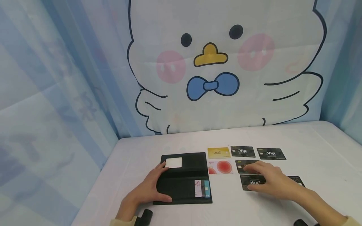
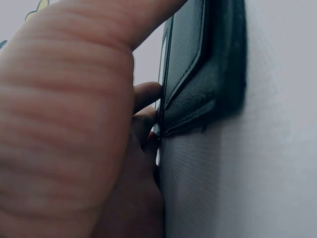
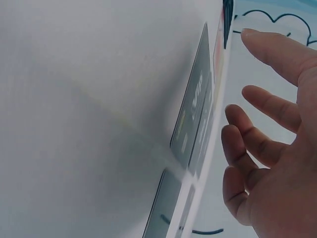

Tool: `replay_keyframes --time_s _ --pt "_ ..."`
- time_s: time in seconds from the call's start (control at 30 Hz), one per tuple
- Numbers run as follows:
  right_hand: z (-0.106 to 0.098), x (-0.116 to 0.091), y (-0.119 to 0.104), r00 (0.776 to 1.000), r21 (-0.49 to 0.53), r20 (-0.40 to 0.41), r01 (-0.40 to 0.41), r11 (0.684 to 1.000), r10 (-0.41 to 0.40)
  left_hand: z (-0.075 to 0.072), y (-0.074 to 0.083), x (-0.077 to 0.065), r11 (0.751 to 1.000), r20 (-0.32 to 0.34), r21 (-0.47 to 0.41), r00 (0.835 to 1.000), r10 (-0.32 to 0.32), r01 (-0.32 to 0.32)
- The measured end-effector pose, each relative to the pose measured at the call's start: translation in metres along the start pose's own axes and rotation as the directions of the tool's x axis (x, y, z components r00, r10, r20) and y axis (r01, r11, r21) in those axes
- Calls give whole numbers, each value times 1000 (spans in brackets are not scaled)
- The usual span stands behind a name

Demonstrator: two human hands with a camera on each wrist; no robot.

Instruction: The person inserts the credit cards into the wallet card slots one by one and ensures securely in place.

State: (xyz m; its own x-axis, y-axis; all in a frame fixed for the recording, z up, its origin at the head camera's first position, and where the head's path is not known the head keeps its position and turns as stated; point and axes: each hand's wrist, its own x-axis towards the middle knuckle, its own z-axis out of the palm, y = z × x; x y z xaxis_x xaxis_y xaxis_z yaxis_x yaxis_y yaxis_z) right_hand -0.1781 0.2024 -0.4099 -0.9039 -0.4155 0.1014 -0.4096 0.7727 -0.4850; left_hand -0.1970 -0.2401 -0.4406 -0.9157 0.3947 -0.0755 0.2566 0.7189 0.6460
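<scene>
An opened black card wallet (image 1: 183, 192) lies flat on the table. My left hand (image 1: 151, 183) rests across its left edge, thumb and fingers spread on the leather. A white card (image 1: 173, 162) shows near the fingertips, in the wallet's upper half. Slotted into the lower half are a pink patterned card (image 1: 198, 188) and a blue card (image 1: 207, 188). Over on the right, my right hand (image 1: 272, 180) hovers above black VIP cards, its fingers parted with nothing between them. Beneath it are one black card (image 1: 249, 183) and another black card (image 1: 241, 166), both partly covered.
Behind these lie a gold card (image 1: 219, 153), a black VIP card (image 1: 242, 151) and a second VIP card (image 1: 271, 154). A card with red circles (image 1: 220, 167) sits beside the wallet. Another dark card (image 1: 297, 180) peeks out past the right hand. A printed curtain (image 1: 212, 110) hangs behind the table.
</scene>
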Motion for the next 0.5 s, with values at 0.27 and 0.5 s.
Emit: replay_keyframes --time_s 0.27,0.5 --pt "-2 -6 13 999 -72 -36 -27 997 25 0 0 -1 1000 0 -5 1000 3 -3" --pt "-7 -7 23 994 -95 -19 -109 989 108 -1 1 -1 1000 3 -7 1000 9 -9"
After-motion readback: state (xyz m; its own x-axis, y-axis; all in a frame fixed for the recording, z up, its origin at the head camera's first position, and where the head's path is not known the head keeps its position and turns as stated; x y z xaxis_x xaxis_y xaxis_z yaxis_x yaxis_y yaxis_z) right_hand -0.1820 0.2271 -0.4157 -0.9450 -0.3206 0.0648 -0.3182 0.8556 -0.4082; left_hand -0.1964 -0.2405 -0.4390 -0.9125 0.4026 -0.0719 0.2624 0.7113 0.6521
